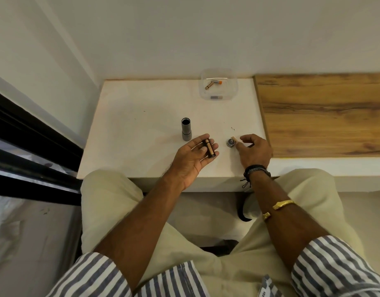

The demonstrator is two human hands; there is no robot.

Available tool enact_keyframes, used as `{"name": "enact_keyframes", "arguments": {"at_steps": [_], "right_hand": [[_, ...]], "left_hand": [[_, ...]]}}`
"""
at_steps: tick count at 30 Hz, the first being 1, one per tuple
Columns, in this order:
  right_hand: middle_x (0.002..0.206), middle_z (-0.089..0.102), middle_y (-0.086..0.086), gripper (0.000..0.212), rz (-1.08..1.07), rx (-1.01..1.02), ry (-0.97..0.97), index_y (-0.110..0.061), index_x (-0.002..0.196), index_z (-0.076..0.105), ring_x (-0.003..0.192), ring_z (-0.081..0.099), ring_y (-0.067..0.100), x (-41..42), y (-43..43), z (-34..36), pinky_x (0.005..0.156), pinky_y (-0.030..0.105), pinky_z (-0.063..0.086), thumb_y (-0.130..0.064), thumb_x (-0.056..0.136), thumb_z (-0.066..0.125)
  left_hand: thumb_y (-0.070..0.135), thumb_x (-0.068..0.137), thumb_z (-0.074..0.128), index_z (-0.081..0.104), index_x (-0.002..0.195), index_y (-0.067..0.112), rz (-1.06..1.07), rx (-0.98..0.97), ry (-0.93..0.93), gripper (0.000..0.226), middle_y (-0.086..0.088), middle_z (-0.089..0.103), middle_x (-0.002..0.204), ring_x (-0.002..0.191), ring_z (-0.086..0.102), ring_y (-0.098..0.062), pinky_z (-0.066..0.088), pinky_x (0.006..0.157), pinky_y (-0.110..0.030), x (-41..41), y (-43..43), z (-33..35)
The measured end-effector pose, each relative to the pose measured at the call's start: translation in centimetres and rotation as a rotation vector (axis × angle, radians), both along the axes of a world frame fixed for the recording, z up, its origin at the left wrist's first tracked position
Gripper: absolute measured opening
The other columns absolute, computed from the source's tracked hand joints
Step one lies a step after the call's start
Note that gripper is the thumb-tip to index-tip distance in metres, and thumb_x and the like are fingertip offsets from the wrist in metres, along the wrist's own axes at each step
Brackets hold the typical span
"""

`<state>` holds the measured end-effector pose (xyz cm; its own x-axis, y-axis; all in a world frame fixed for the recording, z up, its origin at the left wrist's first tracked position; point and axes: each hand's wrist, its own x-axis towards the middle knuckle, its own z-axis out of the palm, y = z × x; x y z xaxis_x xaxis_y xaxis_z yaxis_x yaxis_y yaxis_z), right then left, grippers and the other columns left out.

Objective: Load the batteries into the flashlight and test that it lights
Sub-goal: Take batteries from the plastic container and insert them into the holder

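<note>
Step in hand: loading, still at the carrier stage. Left hand [193, 156] lies palm up and mostly open, fingers loosely curled, cradling a dark cylindrical battery carrier [210, 148] with brown cells showing in it; the thumb rests against its side. How many cells sit in the carrier cannot be told.

Right hand [254, 150] hovers palm down, fingers half curled, fingertips [238, 145] touching or just beside a small tan battery [234, 138] that lies against a round dark-grey tail cap [231, 142] on the white tabletop [141, 125]. Whether it has a pinch on the battery cannot be told.

Grey metal flashlight tube [186, 129] stands upright, open end up, just beyond the left hand, not yet loaded.

Next move, as I judge it: lift the loose battery and seat it in the carrier with correct polarity, then slide the carrier into the tube and screw on the cap.

Count: one tube, one cap, one carrier, one loose battery on the table. Clear plastic tray [233, 95] at the far edge holds two copper-coloured batteries plus one pale battery-like piece, unclear.
</note>
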<state>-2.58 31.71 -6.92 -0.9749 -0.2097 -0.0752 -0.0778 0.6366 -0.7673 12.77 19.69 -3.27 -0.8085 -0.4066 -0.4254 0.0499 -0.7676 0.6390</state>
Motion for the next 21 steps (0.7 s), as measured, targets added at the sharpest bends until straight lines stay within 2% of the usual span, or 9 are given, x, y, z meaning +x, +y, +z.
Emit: {"name": "enact_keyframes", "arguments": {"at_steps": [4,7,9,11,13,16,19,21], "right_hand": [[0.096,0.072,0.0,0.015,-0.005,-0.087,0.088,-0.018,0.101,0.076,0.087,0.066,0.019,1.2,-0.4,2.1,0.085,0.039,0.057,-0.023,0.086,0.075],[0.088,0.075,0.0,0.015,0.249,-0.191,0.033,-0.017,0.101,0.078,0.081,0.071,0.018,2.0,-0.6,4.1,0.076,0.034,0.06,-0.015,0.088,0.07],[0.091,0.076,0.001,0.019,0.463,-0.171,-0.023,-0.016,0.106,0.078,0.08,0.072,0.019,2.6,-0.7,5.1,0.069,0.031,0.062,-0.014,0.09,0.069],[0.1,0.076,0.002,0.025,0.566,-0.15,-0.042,-0.015,0.113,0.076,0.08,0.072,0.019,3.0,-0.6,5.7,0.064,0.034,0.064,-0.014,0.089,0.07],[0.109,0.075,0.003,0.029,0.61,-0.146,-0.03,-0.015,0.117,0.075,0.084,0.072,0.02,3.2,-0.6,6.1,0.069,0.037,0.064,-0.016,0.088,0.072],[0.113,0.074,-0.001,0.031,0.683,-0.129,0.021,-0.019,0.117,0.075,0.083,0.072,0.016,3.3,-0.6,6.3,0.079,0.031,0.06,-0.021,0.086,0.075],[0.111,0.073,-0.003,0.031,0.702,-0.09,0.06,-0.022,0.115,0.075,0.083,0.071,0.01,3.7,-0.7,6.2,0.081,0.022,0.056,-0.022,0.084,0.076],[0.11,0.074,-0.003,0.032,0.697,-0.061,0.076,-0.021,0.115,0.075,0.082,0.071,0.008,3.7,-0.8,6.0,0.08,0.022,0.056,-0.024,0.083,0.077]], "left_hand": [[-0.007,0.099,0.051,0.054,0.132,-0.001,-0.02,-0.039,-0.01,0.034,-0.023,0.063,0.124,0.116,0.065,-0.036,0.053,0.101,-0.05,0.2,-0.1,0.2],[-0.003,0.099,0.053,0.054,0.132,-0.002,-0.017,-0.063,-0.012,0.033,-0.026,0.063,0.129,0.116,0.066,-0.036,0.055,0.098,-0.046,0.2,-0.2,0.4],[-0.002,0.099,0.053,0.054,0.133,-0.004,-0.014,-0.089,-0.011,0.034,-0.027,0.062,0.13,0.114,0.068,-0.034,0.056,0.097,-0.044,0.3,-0.2,0.4],[-0.001,0.099,0.053,0.054,0.134,-0.005,-0.004,-0.111,-0.013,0.035,-0.026,0.063,0.129,0.111,0.069,-0.032,0.057,0.095,-0.042,0.4,-0.5,0.3],[-0.001,0.1,0.053,0.055,0.133,-0.005,0.009,-0.116,-0.021,0.034,-0.023,0.066,0.126,0.109,0.07,-0.031,0.058,0.093,-0.039,0.5,-0.8,0.2],[0.0,0.1,0.053,0.057,0.132,-0.004,0.009,-0.145,-0.056,0.032,-0.02,0.069,0.121,0.109,0.071,-0.031,0.059,0.09,-0.037,0.7,-1.1,0.1],[0.001,0.1,0.054,0.061,0.129,-0.002,-0.009,-0.196,-0.09,0.03,-0.019,0.071,0.119,0.108,0.071,-0.029,0.059,0.087,-0.035,0.7,-1.1,-0.2],[0.003,0.099,0.056,0.062,0.128,0.0,-0.027,-0.228,-0.118,0.029,-0.018,0.072,0.119,0.108,0.072,-0.029,0.06,0.087,-0.036,0.7,-1.2,-0.4]]}}
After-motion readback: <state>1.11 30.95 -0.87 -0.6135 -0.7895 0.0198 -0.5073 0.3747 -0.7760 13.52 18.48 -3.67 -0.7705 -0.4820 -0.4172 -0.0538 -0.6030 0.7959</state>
